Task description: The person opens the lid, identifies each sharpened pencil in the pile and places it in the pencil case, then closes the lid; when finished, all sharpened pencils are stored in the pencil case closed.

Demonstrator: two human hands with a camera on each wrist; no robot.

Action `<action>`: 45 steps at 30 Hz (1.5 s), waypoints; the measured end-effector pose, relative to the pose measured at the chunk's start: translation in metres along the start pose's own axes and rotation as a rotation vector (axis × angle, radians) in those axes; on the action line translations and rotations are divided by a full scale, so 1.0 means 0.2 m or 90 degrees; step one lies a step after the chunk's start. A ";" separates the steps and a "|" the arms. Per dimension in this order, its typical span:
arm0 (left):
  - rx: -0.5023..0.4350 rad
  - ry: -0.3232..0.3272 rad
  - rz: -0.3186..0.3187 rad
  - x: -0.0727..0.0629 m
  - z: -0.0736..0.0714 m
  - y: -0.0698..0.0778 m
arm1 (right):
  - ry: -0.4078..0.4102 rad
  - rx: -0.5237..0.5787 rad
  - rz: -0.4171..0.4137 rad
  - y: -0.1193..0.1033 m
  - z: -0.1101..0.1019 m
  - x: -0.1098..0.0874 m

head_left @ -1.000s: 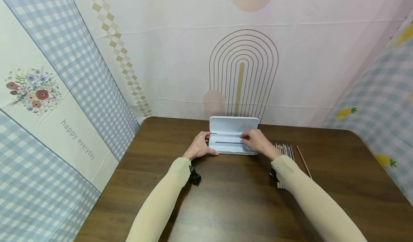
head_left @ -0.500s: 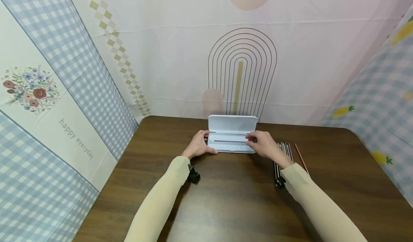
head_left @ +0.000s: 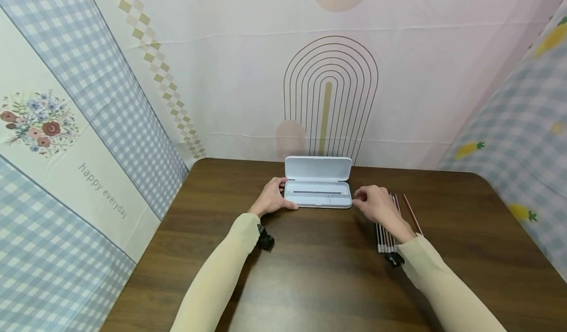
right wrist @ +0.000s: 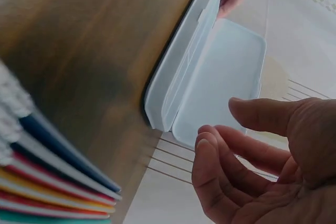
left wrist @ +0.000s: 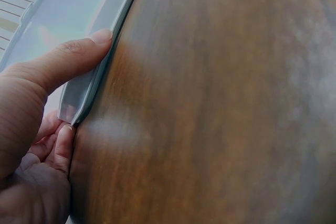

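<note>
A pale blue pencil case (head_left: 307,200) lies at the back of the table, its lid (head_left: 318,168) raised. One thin dark pencil (head_left: 316,192) rests lengthwise inside. My left hand (head_left: 271,197) grips the case's left end; in the left wrist view the thumb (left wrist: 84,56) presses the front edge while other fingers sit at its end. Just right of the case is my right hand (head_left: 376,204), fingers loosely bent, and the right wrist view shows nothing between thumb and fingertips. Beneath and beside that hand lies a row of several striped pencils (right wrist: 68,156), partly hidden by it.
A single red pencil (head_left: 413,214) lies apart, right of the row. The brown wooden table (head_left: 310,273) ends at a patterned cloth (head_left: 239,91) hanging behind it. Checked cloths hang at both sides.
My right hand has drawn back from inside the case to the right, uncovering the pencil's right end and the case's right end. The left hand keeps its hold on the case.
</note>
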State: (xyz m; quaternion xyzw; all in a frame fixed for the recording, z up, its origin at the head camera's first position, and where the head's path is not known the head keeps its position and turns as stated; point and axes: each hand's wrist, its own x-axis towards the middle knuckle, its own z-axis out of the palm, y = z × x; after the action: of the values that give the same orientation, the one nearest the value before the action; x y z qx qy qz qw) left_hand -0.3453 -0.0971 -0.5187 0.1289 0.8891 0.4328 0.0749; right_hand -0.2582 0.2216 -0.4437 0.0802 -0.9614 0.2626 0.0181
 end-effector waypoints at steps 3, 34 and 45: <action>-0.001 0.000 0.001 0.00 0.00 0.00 | -0.002 -0.008 0.015 0.03 0.00 -0.04; 0.001 0.000 -0.001 -0.01 0.00 0.01 | -0.044 -0.007 0.181 0.32 -0.07 -0.28; -0.001 -0.001 0.001 0.00 0.00 0.00 | -0.045 -0.021 0.196 0.36 -0.07 -0.32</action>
State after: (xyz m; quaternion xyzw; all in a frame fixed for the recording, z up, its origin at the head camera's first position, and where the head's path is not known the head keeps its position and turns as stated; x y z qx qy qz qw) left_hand -0.3449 -0.0966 -0.5185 0.1296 0.8885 0.4338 0.0753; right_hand -0.2065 0.2996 -0.4721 -0.0595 -0.9666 0.2433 -0.0551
